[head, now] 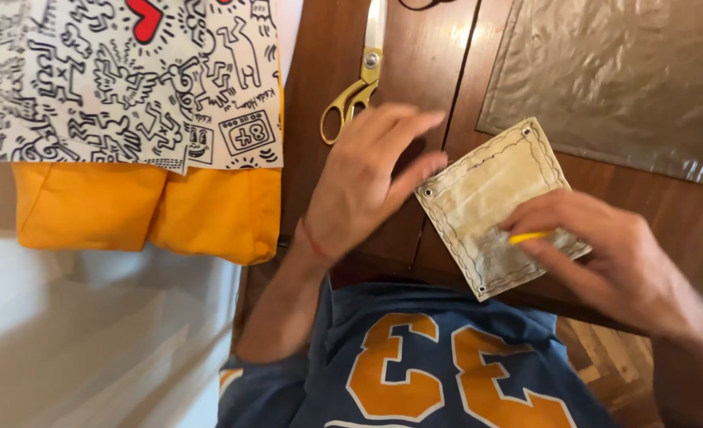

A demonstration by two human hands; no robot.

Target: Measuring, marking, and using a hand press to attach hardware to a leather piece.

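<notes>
Beige stitched patch (pixel 490 204): left hand (pixel 367 178) steadies edge, right hand (pixel 605 257) w/ yellow tool (pixel 528 236).

Gold-handled scissors (pixel 361 83) lie on the dark wooden desk (pixel 328 71) near its far edge, handles toward the person, blades running out of the top of the view. To the left lies a white cloth printed with black line figures and a red heart (pixel 129 79), lapping over a folded orange fabric (pixel 145 210) that hangs toward the pale floor. At the upper right a crinkled, shiny grey sheet (pixel 621 79), possibly plastic, covers the desk corner. A blue shirt with orange numerals (pixel 431 364) fills the bottom.
</notes>
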